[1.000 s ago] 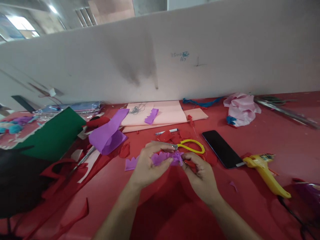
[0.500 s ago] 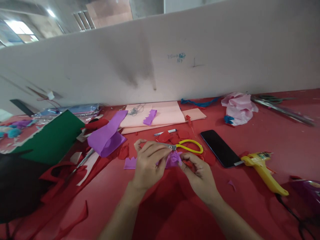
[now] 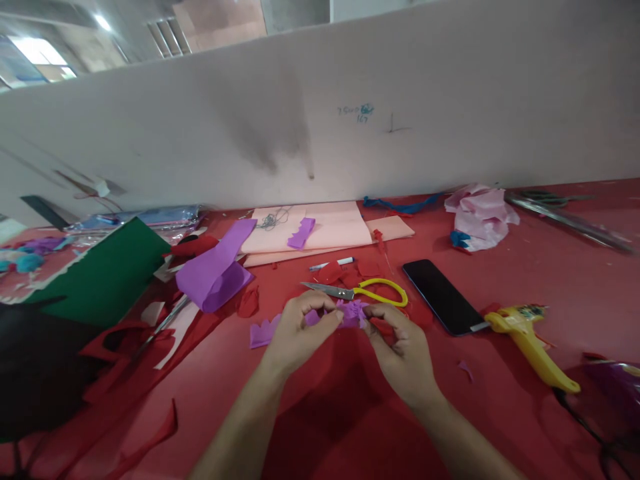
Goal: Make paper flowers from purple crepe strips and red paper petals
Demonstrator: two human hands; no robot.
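Purple crepe strip [image 3: 351, 312]: rolled end pinched between left hand [image 3: 299, 333] and right hand [image 3: 401, 347], fingers closed on it, just above red table [image 3: 500, 413]; tail trails left. Risk: thin paper may tear or unroll if grip slips. Nearby: scissors [image 3: 360, 291], just beyond.

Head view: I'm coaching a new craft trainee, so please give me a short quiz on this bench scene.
1. True or false: the yellow-handled scissors lie beyond the hands, untouched.
2. What do the left hand and right hand pinch between them? A a paintbrush; B the purple paper strip; C a cup.
3. Fill in: the yellow glue gun lies to the ___ of the black phone.
Key: 1 true; 2 B; 3 right.
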